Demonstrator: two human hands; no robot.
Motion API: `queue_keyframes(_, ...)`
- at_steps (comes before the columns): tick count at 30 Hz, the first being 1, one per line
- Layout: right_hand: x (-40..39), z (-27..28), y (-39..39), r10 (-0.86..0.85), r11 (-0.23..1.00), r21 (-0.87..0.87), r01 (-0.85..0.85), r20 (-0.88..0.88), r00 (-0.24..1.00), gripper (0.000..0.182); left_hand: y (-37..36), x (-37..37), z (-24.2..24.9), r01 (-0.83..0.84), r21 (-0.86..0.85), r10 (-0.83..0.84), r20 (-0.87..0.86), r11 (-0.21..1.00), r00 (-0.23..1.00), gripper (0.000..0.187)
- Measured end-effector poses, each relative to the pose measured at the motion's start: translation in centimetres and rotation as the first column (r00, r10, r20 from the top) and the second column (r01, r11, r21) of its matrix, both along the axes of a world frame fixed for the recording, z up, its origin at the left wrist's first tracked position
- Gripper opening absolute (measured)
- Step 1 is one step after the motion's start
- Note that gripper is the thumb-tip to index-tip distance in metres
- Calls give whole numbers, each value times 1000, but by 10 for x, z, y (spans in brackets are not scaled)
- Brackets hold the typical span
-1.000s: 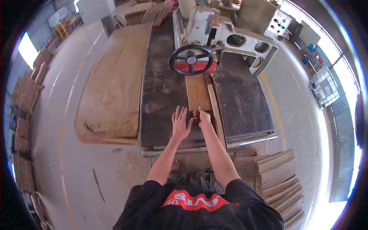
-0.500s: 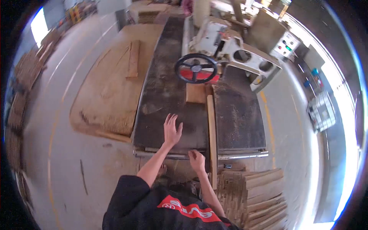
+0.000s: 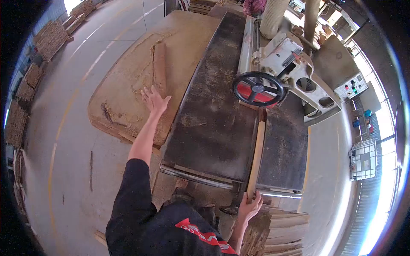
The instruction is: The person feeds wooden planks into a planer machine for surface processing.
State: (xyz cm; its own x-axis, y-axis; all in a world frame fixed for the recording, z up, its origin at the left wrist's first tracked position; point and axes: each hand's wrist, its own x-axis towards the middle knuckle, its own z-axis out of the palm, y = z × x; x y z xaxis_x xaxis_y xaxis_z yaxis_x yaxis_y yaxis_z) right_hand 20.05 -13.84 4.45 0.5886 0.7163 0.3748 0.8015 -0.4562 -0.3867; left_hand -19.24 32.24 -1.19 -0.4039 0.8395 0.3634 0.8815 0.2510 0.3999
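My left hand point(image 3: 154, 101) reaches out over the dusty wooden side table point(image 3: 124, 91), fingers spread and holding nothing. Its fingertips are right at the near end of a brown wooden board point(image 3: 159, 64) lying there. Low in the view, my right hand point(image 3: 250, 207) has its thumb and fingers around the near end of a long pale wooden strip point(image 3: 256, 160). This strip runs lengthwise over the dark machine table point(image 3: 209, 145), and its far end meets a darker wood piece below the black handwheel point(image 3: 258, 88).
The white machine body point(image 3: 282, 57) stands over the table, with a ribbed hose point(image 3: 272, 19) behind. A control panel point(image 3: 352, 87) is at right. Stacked wooden strips point(image 3: 284, 232) lie by my right arm. Another person's patterned sleeve point(image 3: 254, 6) shows at the back.
My left hand has moved from above the machine table left to the side table's board. My right hand has gone from the table's front edge to the strip's near end. The view has shifted.
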Motion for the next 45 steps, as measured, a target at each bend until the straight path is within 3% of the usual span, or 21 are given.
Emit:
queue_keyframes(4,6,-20,3,-18,999,-32,18,-5,1000,37,28,-17,19,24,-374,52,192,927,980,103)
queue_keyframes(7,0,-15,1,12,1000,-3,-12,-30,999,34,11,-4,43,6,-359,50,149,933,988,96)
queue_keyframes(8,3,-12,2,28,1000,12,-28,-53,998,33,2,-4,43,117,-266,-19,343,957,939,90)
queue_keyframes(10,9,-12,-1,28,997,74,-20,-106,994,33,-26,-11,39,268,-22,-189,655,963,732,77)
queue_keyframes(12,4,-13,-11,45,993,119,-25,-172,984,32,-65,-6,33,185,189,-239,925,964,296,68)
queue_keyframes(13,6,-7,-14,67,990,136,-40,-198,978,31,-89,-2,29,107,266,-272,961,958,41,64)
queue_keyframes(15,11,4,-20,122,984,156,-81,-275,954,30,-151,3,46,112,254,-234,958,961,-167,64)
queue_keyframes(18,15,16,-27,200,979,125,-162,-433,879,30,-230,37,37,140,314,-298,946,939,-127,66)
queue_keyframes(21,2,13,-24,228,973,131,-188,-645,730,34,-291,63,23,291,263,-313,940,920,139,66)
queue_keyframes(22,7,-16,-27,131,984,12,-180,-734,666,38,-310,73,22,284,289,-321,945,914,70,56)
queue_keyframes(24,-9,-32,-23,66,990,5,-138,-898,435,38,-342,76,13,285,305,-224,932,909,-283,57)
queue_keyframes(26,-26,-26,-20,66,996,44,-78,-951,301,36,-385,80,-13,284,162,-29,907,945,-421,60)
queue_keyframes(27,-22,-33,-20,121,991,99,-90,-948,294,34,-392,91,-30,266,60,59,907,962,-416,67)
queue_keyframes(28,-19,-33,-19,116,993,107,-55,-970,215,34,-398,104,-1,360,114,109,831,926,-545,73)
queue_keyframes(29,-21,-30,-20,120,992,109,-56,-964,238,35,-405,117,30,437,184,172,735,880,-656,80)
queue_keyframes(32,-21,-15,-28,129,991,116,-62,-952,276,37,-425,137,30,355,391,277,244,849,-929,97)
queue_keyframes(35,-22,-16,-42,164,986,157,-46,-924,345,36,-431,134,23,369,325,251,351,871,-902,104)
queue_keyframes(39,-10,-15,-55,173,983,180,-27,-876,450,35,-436,131,30,340,263,210,422,903,-882,91)
queue_keyframes(40,-6,-11,-58,176,982,189,-9,-893,414,33,-436,130,27,345,284,190,457,895,-869,89)
queue_keyframes(43,1,-9,-66,181,976,220,-3,-795,579,32,-434,132,26,351,287,169,508,892,-845,82)
queue_keyframes(45,5,-4,-70,150,984,180,2,-829,539,32,-436,132,23,363,273,169,542,891,-823,80)
